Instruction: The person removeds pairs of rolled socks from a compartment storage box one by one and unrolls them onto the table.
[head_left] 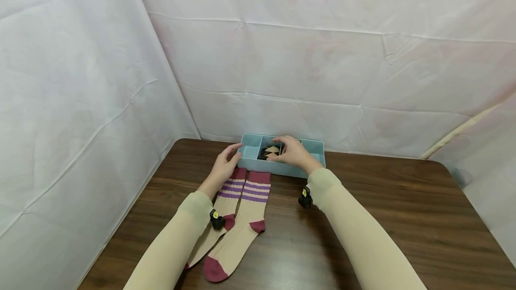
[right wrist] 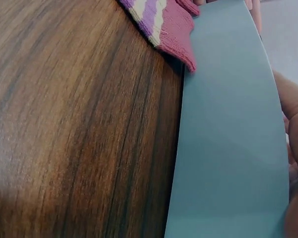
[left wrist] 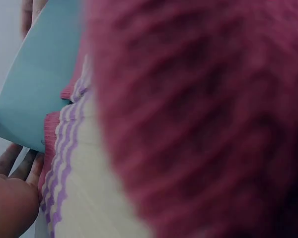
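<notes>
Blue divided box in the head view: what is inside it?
A dark-and-tan item shows in the second compartment from the left of the blue box. The right hand covers most of the third, so its contents cannot be told.

The pale-blue, divided box (head_left: 274,168) sits upright, one end at the left hand (head_left: 224,164), its middle under the right hand (head_left: 294,152). Inside, between the hands, lies a black-and-tan bundle (head_left: 271,151).
</notes>
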Available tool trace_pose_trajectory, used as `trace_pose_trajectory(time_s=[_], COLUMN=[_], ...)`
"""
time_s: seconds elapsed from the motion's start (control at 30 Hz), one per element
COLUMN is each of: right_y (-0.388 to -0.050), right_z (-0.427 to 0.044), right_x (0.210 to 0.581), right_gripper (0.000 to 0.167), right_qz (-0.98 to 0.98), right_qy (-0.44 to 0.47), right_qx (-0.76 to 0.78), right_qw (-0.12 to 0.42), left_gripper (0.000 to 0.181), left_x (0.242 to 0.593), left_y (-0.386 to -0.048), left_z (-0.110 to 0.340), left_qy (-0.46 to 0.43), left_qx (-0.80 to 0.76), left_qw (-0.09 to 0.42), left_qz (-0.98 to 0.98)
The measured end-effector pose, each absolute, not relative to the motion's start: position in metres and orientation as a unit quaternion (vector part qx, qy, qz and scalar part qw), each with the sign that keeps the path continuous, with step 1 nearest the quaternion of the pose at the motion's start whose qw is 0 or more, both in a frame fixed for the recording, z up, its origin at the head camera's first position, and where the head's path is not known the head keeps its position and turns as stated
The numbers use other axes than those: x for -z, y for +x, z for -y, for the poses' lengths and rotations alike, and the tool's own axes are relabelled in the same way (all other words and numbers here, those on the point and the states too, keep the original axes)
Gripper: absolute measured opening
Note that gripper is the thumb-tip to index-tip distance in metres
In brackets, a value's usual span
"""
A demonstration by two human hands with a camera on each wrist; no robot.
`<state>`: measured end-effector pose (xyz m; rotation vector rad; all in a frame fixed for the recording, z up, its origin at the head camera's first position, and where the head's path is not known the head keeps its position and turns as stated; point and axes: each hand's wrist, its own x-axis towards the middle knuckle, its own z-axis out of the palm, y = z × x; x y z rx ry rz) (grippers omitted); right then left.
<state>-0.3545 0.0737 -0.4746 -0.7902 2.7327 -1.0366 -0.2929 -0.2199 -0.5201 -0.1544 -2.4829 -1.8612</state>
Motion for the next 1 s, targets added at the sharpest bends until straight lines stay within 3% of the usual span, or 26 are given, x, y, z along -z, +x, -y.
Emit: trace_pose_trajectory(time_s=[0.43,0.73,1.0], right_y=[-0.362,-0.365,-0.364], right_z=[-0.066,-0.061,-0.06], right_x=[0.473,0.472,0.466], right_gripper=[0.077,0.079,0.076], right_qz=[-0.909,-0.911,-0.915], right_qy=[-0.265,-0.272,-0.263], right_qx=[0.312,0.298,0.286], right_qw=[0.073,0.09,0.111], left_gripper=[0.043,0.044,0.045], left_x=[0.526,0.504,0.53], left_y=[-0.297,-0.281,-0.298], left_z=[0.217,0.21,0.218], left_qy=[-0.047,-0.046,-0.054], left_qx=[0.614,0.614,0.619], left_qw=[0.043,0.028,0.029], left_qz=[0.786,0.788,0.783])
